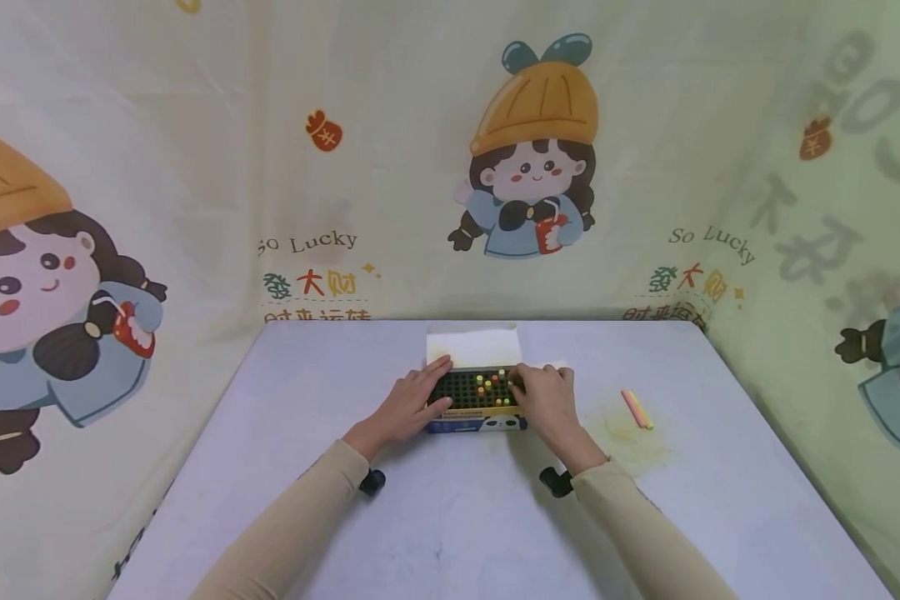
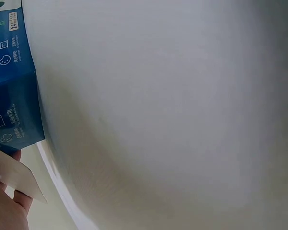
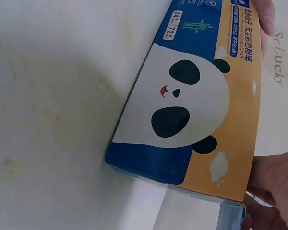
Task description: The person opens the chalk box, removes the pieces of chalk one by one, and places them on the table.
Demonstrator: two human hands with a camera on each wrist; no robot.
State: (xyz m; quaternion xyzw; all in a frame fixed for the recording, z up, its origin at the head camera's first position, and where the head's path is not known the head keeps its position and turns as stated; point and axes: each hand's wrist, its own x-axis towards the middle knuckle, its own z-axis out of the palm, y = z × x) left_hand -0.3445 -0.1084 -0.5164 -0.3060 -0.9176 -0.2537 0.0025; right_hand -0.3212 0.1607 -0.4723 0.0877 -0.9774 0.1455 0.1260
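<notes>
A chalk box [image 1: 465, 423] with a panda on its front stands on the table, its lid [image 1: 474, 346] folded open towards the back. Inside is a black holder [image 1: 461, 390] with rows of holes; several coloured chalk sticks [image 1: 487, 385] stand in its right part. My left hand [image 1: 408, 400] holds the box by its left end, thumb at the front and fingers towards the back. At the right end, my right hand [image 1: 549, 398] pinches a chalk stick over the holder, mostly hidden by the fingers. In the right wrist view, the box's panda side [image 3: 192, 100] faces the camera.
Two loose chalk sticks, pink [image 1: 633, 409] and yellow [image 1: 645, 414], lie side by side on the table [image 1: 435, 533] right of the box. Yellowish chalk dust marks the surface around them. A cartoon-printed curtain [image 1: 390, 183] hangs behind the table.
</notes>
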